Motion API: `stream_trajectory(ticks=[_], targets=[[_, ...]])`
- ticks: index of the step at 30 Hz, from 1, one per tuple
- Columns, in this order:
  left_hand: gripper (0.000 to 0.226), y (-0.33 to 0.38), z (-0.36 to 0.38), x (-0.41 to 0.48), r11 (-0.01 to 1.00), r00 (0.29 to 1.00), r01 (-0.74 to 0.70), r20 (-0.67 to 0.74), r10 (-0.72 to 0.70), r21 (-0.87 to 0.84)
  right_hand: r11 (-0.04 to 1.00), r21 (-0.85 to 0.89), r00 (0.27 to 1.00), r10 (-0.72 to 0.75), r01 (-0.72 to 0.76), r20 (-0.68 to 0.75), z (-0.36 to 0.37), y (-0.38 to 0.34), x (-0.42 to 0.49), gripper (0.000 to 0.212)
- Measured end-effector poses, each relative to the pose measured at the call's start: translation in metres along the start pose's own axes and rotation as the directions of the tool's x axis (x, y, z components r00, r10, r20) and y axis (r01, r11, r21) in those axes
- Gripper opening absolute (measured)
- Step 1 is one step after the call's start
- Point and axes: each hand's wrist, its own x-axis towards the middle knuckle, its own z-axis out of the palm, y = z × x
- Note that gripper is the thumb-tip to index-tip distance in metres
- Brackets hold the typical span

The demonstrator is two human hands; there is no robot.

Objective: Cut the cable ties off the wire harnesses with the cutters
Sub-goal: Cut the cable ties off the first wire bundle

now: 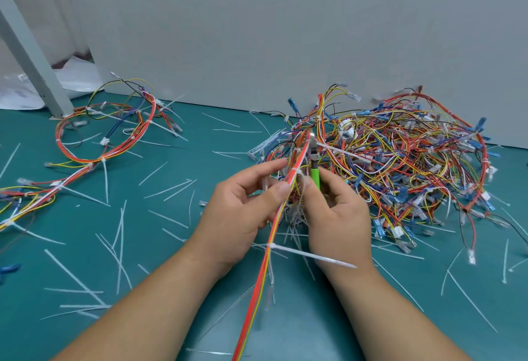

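Observation:
My left hand [245, 206] pinches a wire harness [265, 269], a tight bundle of red, orange and yellow wires that runs from the bottom edge up between both hands. My right hand [334, 212] grips green-handled cutters [315, 173], whose metal jaws sit against the bundle near a white tie. A white cable tie [308, 255] is still cinched on the bundle lower down, its long tail pointing right. A large tangled pile of harnesses [400, 160] lies just behind and right of my hands.
Another looped harness [105, 132] lies at the left on the green mat [160, 217], with a second bundle trailing to the left edge. Cut white tie tails are scattered all over the mat. A grey wall panel stands at the back, a grey post [31, 60] at far left.

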Motion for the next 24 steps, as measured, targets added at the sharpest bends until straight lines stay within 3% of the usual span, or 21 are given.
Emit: stream_trajectory(ticks=[4, 8, 11, 14, 16, 24], targets=[[0.028, 0.003, 0.001, 0.002, 0.997, 0.991, -0.062, -0.122, 0.056, -0.05, 0.979, 0.184, 0.996, 0.094, -0.091, -0.007, -0.002, -0.003, 0.003, 0.024], [0.018, 0.004, -0.003, 0.003, 0.997, 0.983, -0.07, -0.17, 0.066, -0.015, 0.965, 0.222, 0.989, 0.147, -0.142, -0.008, -0.001, -0.005, 0.004, 0.033], [0.031, 0.003, -0.002, 0.001, 0.996, 0.99, -0.081, -0.11, 0.084, 0.037, 0.966, 0.212, 0.988, 0.155, -0.149, -0.01, -0.001, -0.005, 0.005, 0.033], [0.049, 0.0, 0.0, -0.004, 0.991, 0.993, -0.098, 0.079, 0.091, 0.087, 0.973, 0.182, 0.989, 0.145, -0.141, -0.007, -0.001, -0.005, 0.004, 0.031], [0.042, -0.002, 0.002, -0.007, 0.989, 0.984, -0.09, 0.166, 0.069, 0.119, 0.986, 0.132, 0.995, 0.103, -0.101, -0.012, -0.001, -0.004, 0.004, 0.027], [0.03, -0.006, 0.003, -0.007, 0.976, 0.996, -0.044, 0.085, 0.026, 0.215, 0.968, 0.213, 0.991, 0.135, -0.134, 0.009, 0.0, -0.005, 0.002, 0.031]])
